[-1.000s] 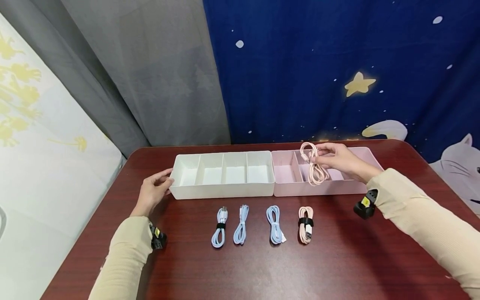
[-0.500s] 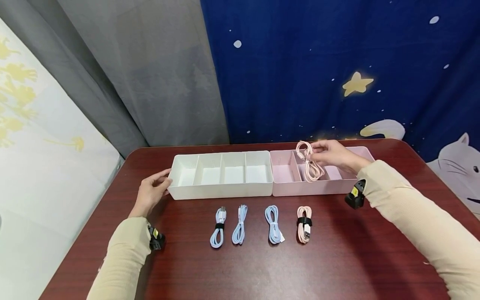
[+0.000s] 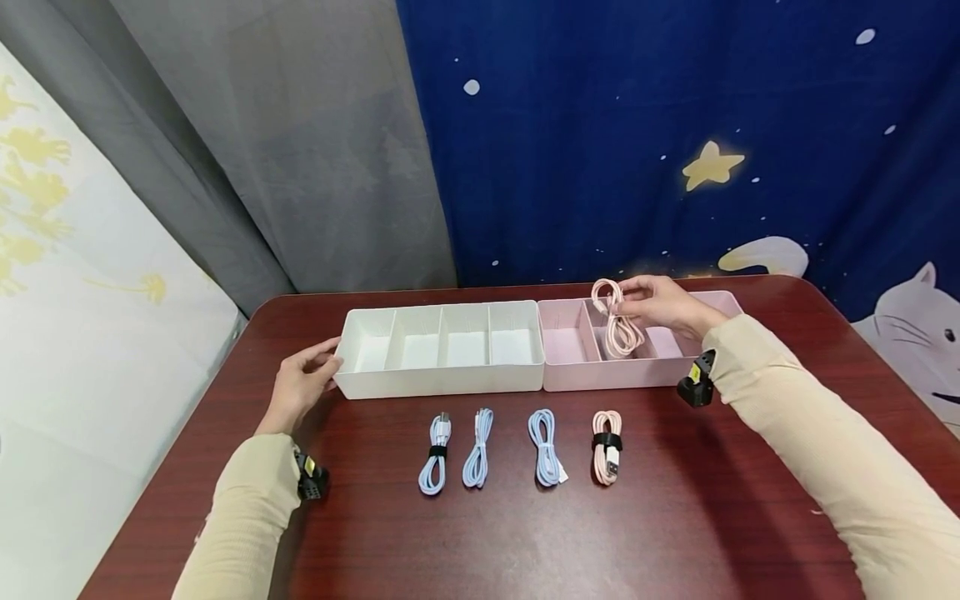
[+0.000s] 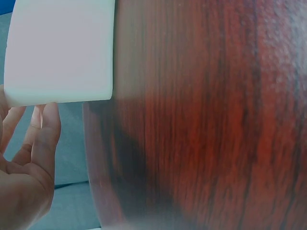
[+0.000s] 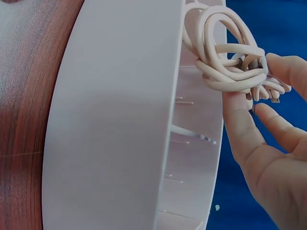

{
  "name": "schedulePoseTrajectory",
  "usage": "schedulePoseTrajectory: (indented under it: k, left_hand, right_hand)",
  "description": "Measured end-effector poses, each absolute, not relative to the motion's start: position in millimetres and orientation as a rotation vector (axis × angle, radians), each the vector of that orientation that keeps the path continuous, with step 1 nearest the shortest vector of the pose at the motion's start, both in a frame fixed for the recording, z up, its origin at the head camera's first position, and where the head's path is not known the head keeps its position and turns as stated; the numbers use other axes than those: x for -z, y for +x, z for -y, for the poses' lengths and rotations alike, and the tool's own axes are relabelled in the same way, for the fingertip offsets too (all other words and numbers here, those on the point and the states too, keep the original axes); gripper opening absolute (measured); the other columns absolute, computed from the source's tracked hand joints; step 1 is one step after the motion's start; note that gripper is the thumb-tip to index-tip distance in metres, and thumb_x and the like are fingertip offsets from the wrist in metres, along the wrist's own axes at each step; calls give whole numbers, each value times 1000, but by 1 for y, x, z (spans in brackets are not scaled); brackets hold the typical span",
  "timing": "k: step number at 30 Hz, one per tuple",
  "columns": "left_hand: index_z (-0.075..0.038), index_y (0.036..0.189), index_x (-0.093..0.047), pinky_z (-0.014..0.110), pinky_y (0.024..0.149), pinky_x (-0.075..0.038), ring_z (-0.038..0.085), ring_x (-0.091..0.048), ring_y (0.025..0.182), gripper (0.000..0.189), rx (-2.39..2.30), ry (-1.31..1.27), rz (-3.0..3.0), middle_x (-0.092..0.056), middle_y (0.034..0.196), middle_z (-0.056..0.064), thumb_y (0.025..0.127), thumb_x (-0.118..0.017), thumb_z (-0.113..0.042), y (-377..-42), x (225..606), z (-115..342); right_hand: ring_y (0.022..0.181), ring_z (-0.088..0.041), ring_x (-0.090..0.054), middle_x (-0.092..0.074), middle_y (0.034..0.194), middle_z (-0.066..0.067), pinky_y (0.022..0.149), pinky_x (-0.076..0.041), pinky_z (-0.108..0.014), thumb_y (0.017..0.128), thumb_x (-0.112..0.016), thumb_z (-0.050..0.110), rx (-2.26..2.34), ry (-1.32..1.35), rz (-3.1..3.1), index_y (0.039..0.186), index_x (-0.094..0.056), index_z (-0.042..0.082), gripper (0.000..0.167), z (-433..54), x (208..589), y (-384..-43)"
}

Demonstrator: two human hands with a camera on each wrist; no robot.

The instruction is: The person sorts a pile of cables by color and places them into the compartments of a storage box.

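Note:
My right hand (image 3: 663, 303) pinches a coiled pink charging cable (image 3: 621, 335) over a compartment of the pink divided box (image 3: 630, 377). The coil (image 5: 228, 52) hangs at the box's open top in the right wrist view, held between thumb and fingers. At the left end of the white divided box (image 3: 438, 384), my left hand (image 3: 298, 385) rests its extended fingers (image 4: 47, 129) against the end wall. Both boxes stand end to end.
In front of the boxes lie several coiled blue cables (image 3: 480, 450), one with a black strap, and a pink cable (image 3: 606, 448) with a black strap. Curtains (image 3: 337, 150) hang behind the dark red wooden table (image 3: 525, 542).
My right hand has moved slightly left and lowered the pink cable into the compartment opening. The left hand keeps its place at the white box.

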State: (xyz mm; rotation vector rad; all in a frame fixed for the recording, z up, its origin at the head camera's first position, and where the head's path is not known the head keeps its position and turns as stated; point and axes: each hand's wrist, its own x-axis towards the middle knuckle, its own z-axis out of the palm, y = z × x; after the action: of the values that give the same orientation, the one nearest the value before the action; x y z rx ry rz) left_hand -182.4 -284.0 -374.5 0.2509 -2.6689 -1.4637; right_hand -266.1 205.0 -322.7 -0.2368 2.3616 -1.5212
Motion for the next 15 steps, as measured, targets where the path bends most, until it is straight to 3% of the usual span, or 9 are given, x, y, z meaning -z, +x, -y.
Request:
schedulePoseTrajectory:
  k: [7,15]
  left_hand:
    - [-11,129,-48,17,64,-48,0,-52,75,42,1453,227,2671,-53,105,16,89,-54,-22,-183,374,284]
    - [-10,128,-49,16,63,-48,-1,-52,74,41,1449,220,2655,-54,105,18,89,-54,-20,-182,374,283]
  right_hand:
    - [70,-6,-56,-55,88,-7,64,-50,-25,83,-58,1,1585,-257,-2350,121,-39,-15,46,-202,331,-268]
    - [68,-5,-54,-54,91,-10,61,-50,-23,82,-59,2,1559,-238,-2380,119,-40,-15,45,-199,333,-267]
